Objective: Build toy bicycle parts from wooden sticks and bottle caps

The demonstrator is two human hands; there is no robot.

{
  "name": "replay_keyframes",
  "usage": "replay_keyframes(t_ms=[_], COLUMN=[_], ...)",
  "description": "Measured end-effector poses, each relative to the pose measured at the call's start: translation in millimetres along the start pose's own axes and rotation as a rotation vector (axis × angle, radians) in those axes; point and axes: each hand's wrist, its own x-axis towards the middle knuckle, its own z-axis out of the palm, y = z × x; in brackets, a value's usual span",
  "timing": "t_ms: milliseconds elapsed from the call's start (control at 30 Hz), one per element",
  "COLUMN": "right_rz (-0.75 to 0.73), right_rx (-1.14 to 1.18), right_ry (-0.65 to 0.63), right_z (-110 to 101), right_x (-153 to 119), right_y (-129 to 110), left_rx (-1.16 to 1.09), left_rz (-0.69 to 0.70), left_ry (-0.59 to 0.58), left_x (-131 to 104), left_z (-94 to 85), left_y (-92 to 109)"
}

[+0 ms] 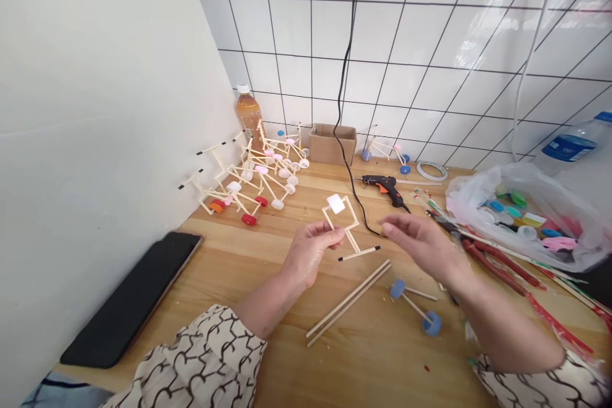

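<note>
My left hand [310, 248] pinches a small frame of wooden sticks [351, 239] above the middle of the table. A white piece [336, 204] sits at the frame's far end, and its near crossbar has black tips. To the right, my right hand [425, 245] hovers with its fingers apart from the frame, and I see nothing in it. Below the frame lie two loose wooden sticks [349, 303], side by side. Near my right forearm are two blue bottle-cap wheels [431, 324] joined by a stick, with another short stick [421, 293] beside them.
Several stick cars with cap wheels [248, 219] crowd the back left near a drink bottle [249, 115]. A cardboard box [333, 143], glue gun [385, 186] and tape roll [431, 171] stand behind. A plastic bag of caps [521, 204] is right, a phone [134, 299] left.
</note>
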Motion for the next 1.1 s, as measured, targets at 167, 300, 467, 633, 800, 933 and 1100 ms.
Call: replay_keyframes(t_ms=[167,300,467,633,800,933,1100], right_rz=[0.218,0.326,0.466,0.526,0.531,0.512,0.371], right_rx=[-0.518,-0.664,-0.747,-0.746,-0.697,-0.598,-0.436], right_ry=[0.130,0.162,0.064,-0.008,0.065,0.166,0.356], right_z=[-40,-49,-40,-32,-29,-35,-51], right_x=[47,87,118,131,135,127,104], right_y=[13,35,65,80,83,77,60], left_rx=[0.002,-0.002,0.003,0.009,0.009,0.003,-0.011], left_rz=[-0.023,-0.028,-0.038,-0.044,-0.038,-0.036,-0.033], left_ry=[0.006,0.016,0.020,0.015,0.017,0.017,0.025], left_x=[6,8,9,9,11,11,10], left_z=[-7.2,-10.8,-11.9,-11.9,-13.1,-13.0,-13.1], left_y=[5,3,-2,-3,-4,-5,-6])
